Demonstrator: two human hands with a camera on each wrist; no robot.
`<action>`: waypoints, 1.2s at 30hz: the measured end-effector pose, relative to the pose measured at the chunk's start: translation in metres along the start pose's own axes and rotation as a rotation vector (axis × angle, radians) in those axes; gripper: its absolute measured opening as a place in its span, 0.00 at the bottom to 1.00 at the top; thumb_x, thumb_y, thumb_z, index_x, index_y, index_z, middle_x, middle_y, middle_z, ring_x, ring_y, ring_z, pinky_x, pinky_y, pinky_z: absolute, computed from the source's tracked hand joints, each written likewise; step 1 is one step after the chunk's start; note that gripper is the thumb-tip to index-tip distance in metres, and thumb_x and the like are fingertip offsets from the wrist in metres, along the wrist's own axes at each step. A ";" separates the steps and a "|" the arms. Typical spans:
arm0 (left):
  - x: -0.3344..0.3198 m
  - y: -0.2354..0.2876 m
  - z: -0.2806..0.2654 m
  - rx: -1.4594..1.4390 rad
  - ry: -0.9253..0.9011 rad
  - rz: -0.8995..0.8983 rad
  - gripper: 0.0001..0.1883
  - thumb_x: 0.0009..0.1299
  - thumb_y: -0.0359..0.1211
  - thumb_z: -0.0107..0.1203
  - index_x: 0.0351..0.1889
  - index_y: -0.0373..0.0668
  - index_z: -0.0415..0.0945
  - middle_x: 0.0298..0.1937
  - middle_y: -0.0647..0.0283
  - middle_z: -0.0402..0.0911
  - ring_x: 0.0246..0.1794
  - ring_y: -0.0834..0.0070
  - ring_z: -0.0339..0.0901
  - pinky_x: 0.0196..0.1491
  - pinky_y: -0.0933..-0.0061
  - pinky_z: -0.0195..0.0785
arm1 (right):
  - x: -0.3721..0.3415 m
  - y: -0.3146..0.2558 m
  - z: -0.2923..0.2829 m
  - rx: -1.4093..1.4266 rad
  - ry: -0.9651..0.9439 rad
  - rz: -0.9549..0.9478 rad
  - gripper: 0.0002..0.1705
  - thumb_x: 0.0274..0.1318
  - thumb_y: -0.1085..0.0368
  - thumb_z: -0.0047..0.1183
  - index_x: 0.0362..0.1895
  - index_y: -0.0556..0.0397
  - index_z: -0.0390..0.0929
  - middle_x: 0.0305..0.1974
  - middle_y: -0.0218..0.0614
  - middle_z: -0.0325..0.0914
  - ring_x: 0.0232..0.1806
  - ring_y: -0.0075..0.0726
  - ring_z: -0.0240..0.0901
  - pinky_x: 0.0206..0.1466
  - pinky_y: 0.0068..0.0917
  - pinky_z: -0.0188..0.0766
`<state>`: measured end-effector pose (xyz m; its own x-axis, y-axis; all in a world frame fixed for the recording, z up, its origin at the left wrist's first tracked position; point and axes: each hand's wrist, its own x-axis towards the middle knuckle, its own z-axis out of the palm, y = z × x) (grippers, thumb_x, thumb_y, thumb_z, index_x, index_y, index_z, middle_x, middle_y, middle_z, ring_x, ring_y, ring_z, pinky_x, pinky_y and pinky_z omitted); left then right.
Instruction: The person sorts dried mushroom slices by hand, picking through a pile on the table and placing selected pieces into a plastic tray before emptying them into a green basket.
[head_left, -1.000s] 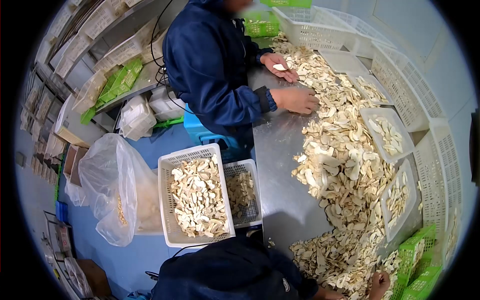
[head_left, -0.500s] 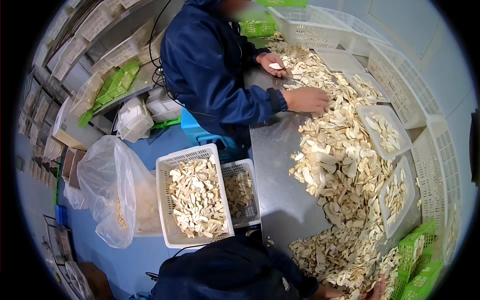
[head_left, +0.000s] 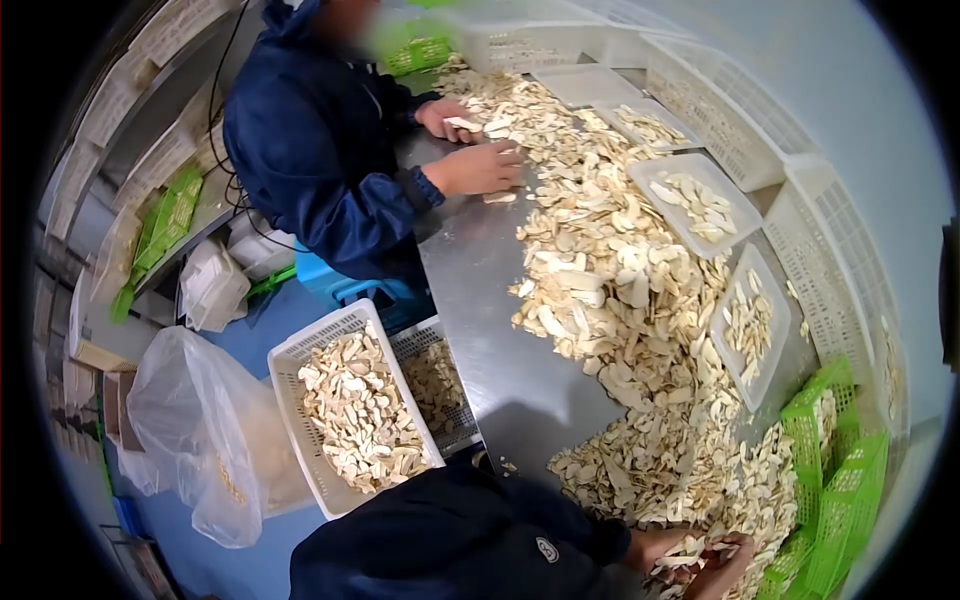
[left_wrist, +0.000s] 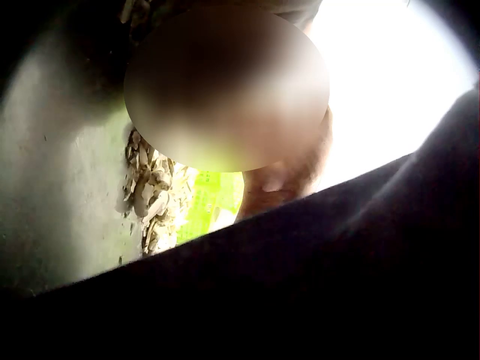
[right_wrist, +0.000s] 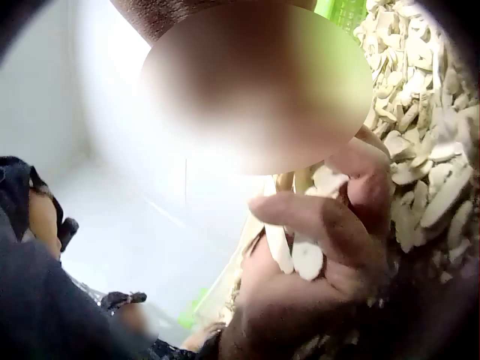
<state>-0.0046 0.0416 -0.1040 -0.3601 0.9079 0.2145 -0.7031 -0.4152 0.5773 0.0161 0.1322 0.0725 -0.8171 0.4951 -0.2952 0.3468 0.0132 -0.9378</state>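
My left hand (head_left: pixel 652 547) is at the near end of the heap of pale mushroom slices (head_left: pixel 640 270). In the right wrist view its curled fingers hold several mushroom slices (right_wrist: pixel 307 255) in the palm. Right beside it, my right hand (head_left: pixel 722 572) reaches in over the held slices from the lower right. A blurred patch covers much of that hand in the right wrist view, and its fingertips are hidden. Part of it shows as a brown shape in the left wrist view too.
The heap runs along the steel table (head_left: pixel 510 340). Shallow trays (head_left: pixel 690 200) with sorted slices, white crates (head_left: pixel 810 270) and green baskets (head_left: pixel 850 490) line the wall side. A full crate (head_left: pixel 290 380) stands left of the table. Another person (head_left: pixel 320 150) handles slices at the far end.
The head view has turned, shifting the scene leftward. My hands have come together, with slices now visible in the left. The other person's nearer hand reached into the heap, then drew back.
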 end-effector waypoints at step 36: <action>0.040 0.241 0.020 -0.556 0.348 0.428 0.27 0.75 0.48 0.49 0.63 0.38 0.64 0.56 0.58 0.72 0.53 0.66 0.73 0.56 0.67 0.73 | -0.053 0.009 -0.009 -0.553 0.310 -0.845 0.05 0.70 0.72 0.45 0.45 0.61 0.72 0.42 0.39 0.71 0.44 0.35 0.67 0.53 0.29 0.65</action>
<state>-0.1760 -0.0216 0.0600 -0.7758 0.6307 0.0167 -0.6308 -0.7759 0.0007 0.0664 0.1145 0.0815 -0.7646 0.3396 0.5478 -0.0547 0.8127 -0.5801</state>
